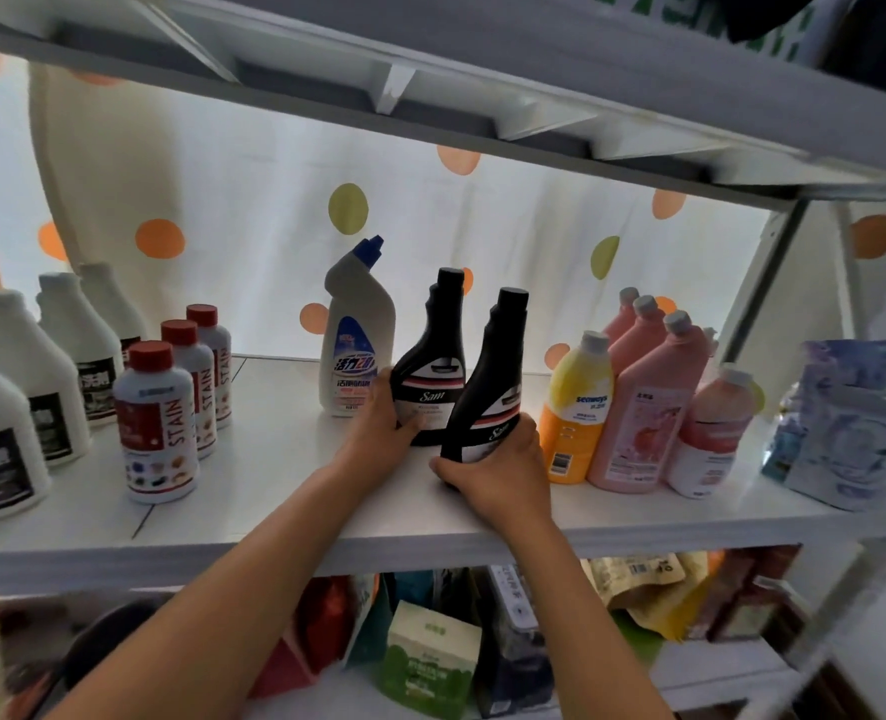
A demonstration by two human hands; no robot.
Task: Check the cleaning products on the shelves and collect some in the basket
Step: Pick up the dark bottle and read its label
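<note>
left hand point(386, 428) grip: curled round the upright black bottle point(429, 367) on the shelf point(284, 491) | right hand point(498, 472) grip: curled round tilted black bottle point(487, 402) | risk: tilted one may knock orange bottle point(576, 407) just beside | basket: not visible

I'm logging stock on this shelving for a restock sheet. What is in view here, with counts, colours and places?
Black bottles: 2, black, shelf centre, one in each grip; right one tilted.
Toilet cleaner: 1, white with blue cap, behind left of them.
STAIN bottles: 3, white with red caps, left of centre.
White bottles: at least 4, white, black labels, far left.
Yellow bottle: 1, right of centre.
Pink bottles: at least 4, right.
Pouches: pale purple, far right; count unclear.
Lower shelf packs: mixed colours, blurred.
Shelf: white.
Curtain: white, dotted, behind.
Left hand: grips left black bottle.
Right hand: grips tilted black bottle.
</note>
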